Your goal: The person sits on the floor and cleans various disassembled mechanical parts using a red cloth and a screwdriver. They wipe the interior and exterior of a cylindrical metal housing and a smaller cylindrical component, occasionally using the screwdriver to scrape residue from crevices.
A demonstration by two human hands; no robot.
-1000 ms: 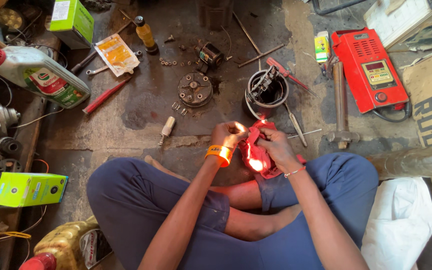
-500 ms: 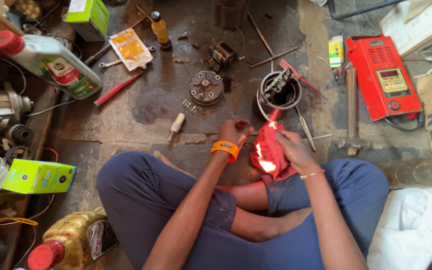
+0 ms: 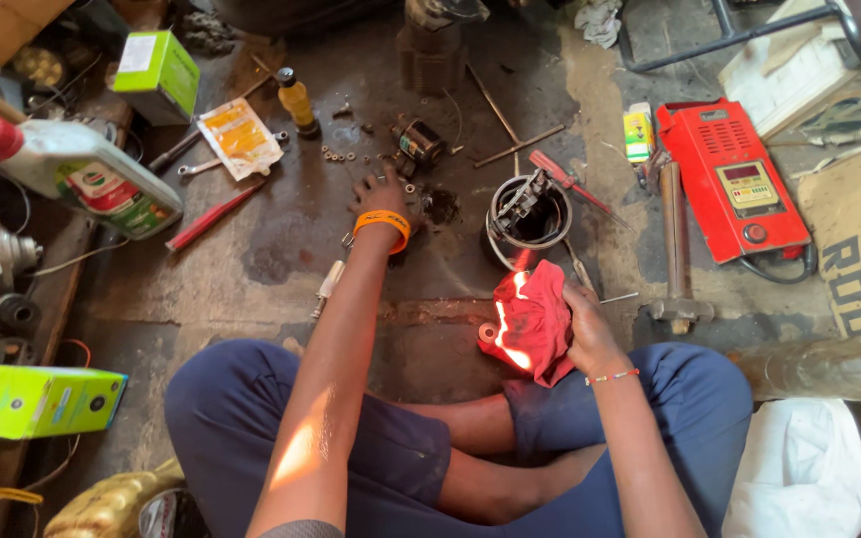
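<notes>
A person sits cross-legged on a stained concrete floor (image 3: 251,259), seen from above, blue trousers filling the lower frame. The hands are well apart. The left hand (image 3: 383,194), with an orange wristband, reaches up to the centre of the frame and rests spread over a round metal disc part, mostly hidden beneath it; I cannot tell whether it grips. The right hand (image 3: 582,324), just right of centre, is closed on a red rag (image 3: 528,324) bunched over the knee, with a small metal piece peeking from the rag's left edge. A second ago both hands were together at the rag; the left has since stretched out to the disc. Packages: a green box (image 3: 156,75) at upper left, another green box (image 3: 47,401) at lower left, a grey oil bottle with a red cap and green-and-red label (image 3: 77,177) lying at left, a flat orange-and-white sachet (image 3: 239,136), a small yellow bottle (image 3: 296,102), a little yellow-green carton (image 3: 638,134), and a red boxy tester with a pale panel (image 3: 732,179) at upper right. A round metal housing (image 3: 528,211) sits just above the rag.
</notes>
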